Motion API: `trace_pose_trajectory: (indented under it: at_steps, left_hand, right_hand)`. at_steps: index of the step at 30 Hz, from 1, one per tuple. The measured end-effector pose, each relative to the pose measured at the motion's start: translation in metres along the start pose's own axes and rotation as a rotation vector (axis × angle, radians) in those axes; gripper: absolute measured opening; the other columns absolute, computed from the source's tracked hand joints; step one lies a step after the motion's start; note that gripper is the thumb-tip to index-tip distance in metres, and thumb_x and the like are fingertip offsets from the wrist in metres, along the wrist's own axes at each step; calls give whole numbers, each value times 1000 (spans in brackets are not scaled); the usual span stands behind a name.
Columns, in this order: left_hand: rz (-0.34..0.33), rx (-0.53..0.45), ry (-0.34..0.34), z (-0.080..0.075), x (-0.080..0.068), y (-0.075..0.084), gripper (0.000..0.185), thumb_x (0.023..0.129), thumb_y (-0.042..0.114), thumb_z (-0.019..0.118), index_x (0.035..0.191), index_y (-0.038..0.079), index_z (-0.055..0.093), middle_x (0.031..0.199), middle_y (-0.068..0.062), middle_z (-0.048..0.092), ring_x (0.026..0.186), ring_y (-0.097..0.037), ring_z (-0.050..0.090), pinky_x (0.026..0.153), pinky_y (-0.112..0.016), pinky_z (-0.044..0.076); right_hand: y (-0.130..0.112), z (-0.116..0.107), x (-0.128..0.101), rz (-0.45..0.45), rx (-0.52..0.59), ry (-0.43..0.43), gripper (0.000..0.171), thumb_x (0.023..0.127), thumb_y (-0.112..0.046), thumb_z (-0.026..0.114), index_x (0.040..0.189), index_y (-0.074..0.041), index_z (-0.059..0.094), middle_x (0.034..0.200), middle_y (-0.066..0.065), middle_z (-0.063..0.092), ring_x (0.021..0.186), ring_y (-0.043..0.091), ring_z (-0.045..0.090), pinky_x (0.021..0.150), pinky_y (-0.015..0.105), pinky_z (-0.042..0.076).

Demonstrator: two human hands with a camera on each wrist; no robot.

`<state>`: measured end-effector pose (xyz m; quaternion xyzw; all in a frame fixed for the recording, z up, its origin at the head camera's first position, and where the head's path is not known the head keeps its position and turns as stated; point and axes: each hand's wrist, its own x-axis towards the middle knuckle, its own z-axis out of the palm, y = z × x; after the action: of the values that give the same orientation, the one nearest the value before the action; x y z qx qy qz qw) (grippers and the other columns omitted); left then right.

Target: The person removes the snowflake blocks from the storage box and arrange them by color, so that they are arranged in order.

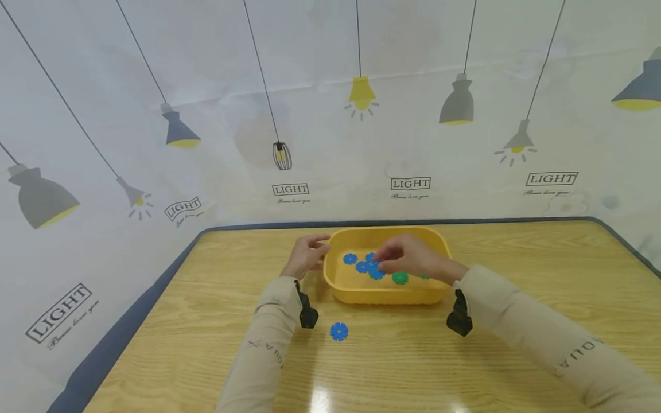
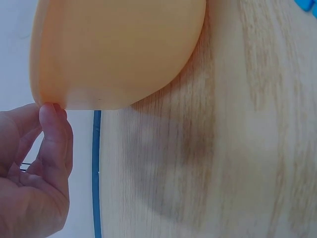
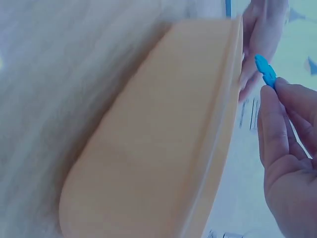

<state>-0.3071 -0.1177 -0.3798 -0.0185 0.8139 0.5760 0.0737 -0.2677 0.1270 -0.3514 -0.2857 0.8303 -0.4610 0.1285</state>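
Observation:
A yellow plastic basin stands on the wooden table. At its left end my left hand holds the rim, with fingertips right at the edge in the left wrist view. Over the basin's inside, my right hand pinches a blue notched disc between thumb and fingers; the right wrist view shows it above the rim. Inside the basin lie several more blue discs and a green disc. My right hand hides part of the pile.
One blue disc lies on the table in front of the basin. A wall covering with printed lamps rises behind the table's dark edge. Both wrists wear black camera mounts.

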Motion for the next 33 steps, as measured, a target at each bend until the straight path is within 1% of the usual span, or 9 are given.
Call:
trace_pose_trajectory:
  at_steps: [3, 7, 13, 17, 20, 25, 27, 33]
  left_hand:
    - [-1, 0, -2, 0, 0, 0, 34, 88, 10, 54, 122, 9, 54, 101, -15, 55, 92, -33, 58, 61, -30, 52]
    - [-4, -3, -6, 0, 0, -1, 34, 88, 9, 54, 122, 8, 54, 101, -15, 55, 92, -33, 58, 61, -30, 52]
    - [1, -6, -9, -1, 1, -1, 33, 88, 9, 54, 121, 8, 55, 100, -15, 55, 92, -33, 58, 60, -30, 52]
    - [11, -10, -12, -1, 0, -1, 34, 88, 8, 54, 122, 8, 54, 100, -15, 55, 92, -34, 58, 61, -31, 52]
    - [13, -14, -14, -1, 0, -1, 34, 88, 8, 54, 122, 7, 54, 100, -16, 54, 91, -34, 58, 61, -31, 53]
    - [15, -9, -10, 0, -1, -2, 33, 88, 8, 53, 121, 7, 54, 98, -14, 54, 90, -34, 58, 61, -32, 53]
    - [13, -10, -8, 0, -1, -2, 33, 88, 9, 54, 121, 8, 55, 97, -14, 55, 90, -33, 58, 61, -33, 53]
    - [5, -16, -6, -2, 0, -1, 33, 88, 9, 54, 121, 9, 55, 99, -14, 55, 90, -32, 58, 65, -35, 52]
  right_hand:
    - [-7, 7, -6, -35, -19, -22, 14, 83, -9, 62, 95, -2, 65, 85, 4, 64, 76, 20, 60, 69, 36, 51]
    - [-13, 22, -14, -95, -19, -88, 11, 82, -9, 62, 92, -3, 65, 83, 1, 64, 74, 13, 58, 67, 27, 50]
    - [-14, 46, -22, -163, -4, -155, 8, 81, -6, 63, 88, -4, 65, 81, -1, 63, 73, 9, 57, 69, 29, 50]
    - [-11, 61, -24, -137, 11, -188, 8, 80, -4, 63, 88, -3, 65, 82, 1, 62, 73, 9, 56, 68, 26, 49]
    - [-5, 72, -25, -103, -20, -158, 7, 80, -3, 63, 87, -4, 65, 80, 0, 62, 72, 8, 54, 66, 24, 48]
    - [13, 89, -25, -102, -126, -54, 7, 77, -1, 65, 83, -4, 64, 76, -4, 60, 69, 4, 52, 63, 20, 46]
    - [17, 93, -25, -98, -150, -28, 7, 77, -1, 65, 83, -4, 64, 76, -3, 60, 69, 4, 51, 63, 21, 46]
    - [16, 98, -24, -93, -184, 22, 8, 77, -1, 65, 84, -5, 65, 78, -3, 61, 69, 5, 52, 63, 23, 47]
